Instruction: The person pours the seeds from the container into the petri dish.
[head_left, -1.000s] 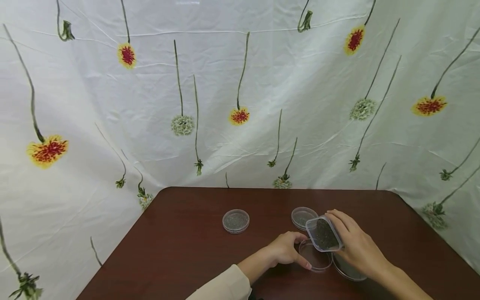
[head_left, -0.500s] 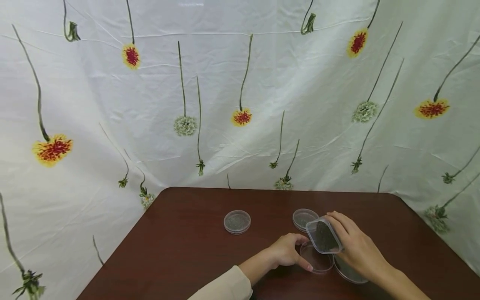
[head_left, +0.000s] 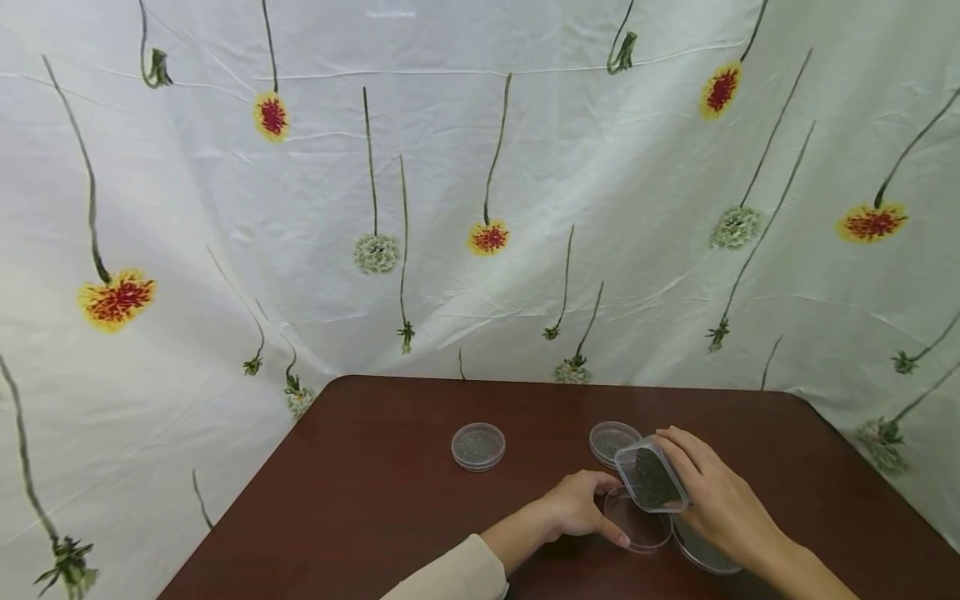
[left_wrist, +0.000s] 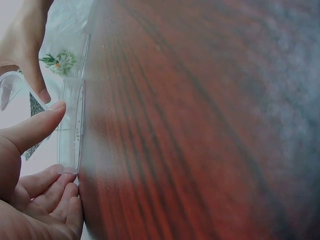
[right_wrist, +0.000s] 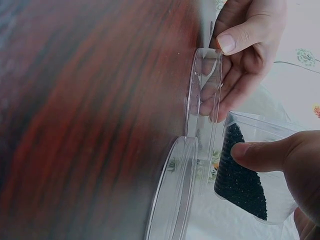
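Note:
In the head view my left hand holds a clear petri dish on the table, thumb at the near rim and fingers around the far side. My right hand grips a clear plastic tub, its thumb on the wall. The tub tilts over the dish, mouth leaning left. Black granules slope toward the tub's lower lip in the right wrist view. A few tiny specks show in the dish in the left wrist view; whether granules are falling, I cannot tell.
Another petri dish stands beside the held one, partly under my right hand. Two more dishes sit farther back, one dish at the middle and one dish behind the tub. Flowered cloth hangs behind the dark wooden table.
The head view has shifted slightly, so everything appears a little lower and farther right. Both hands keep their holds, and the tub stays tilted over the dish.

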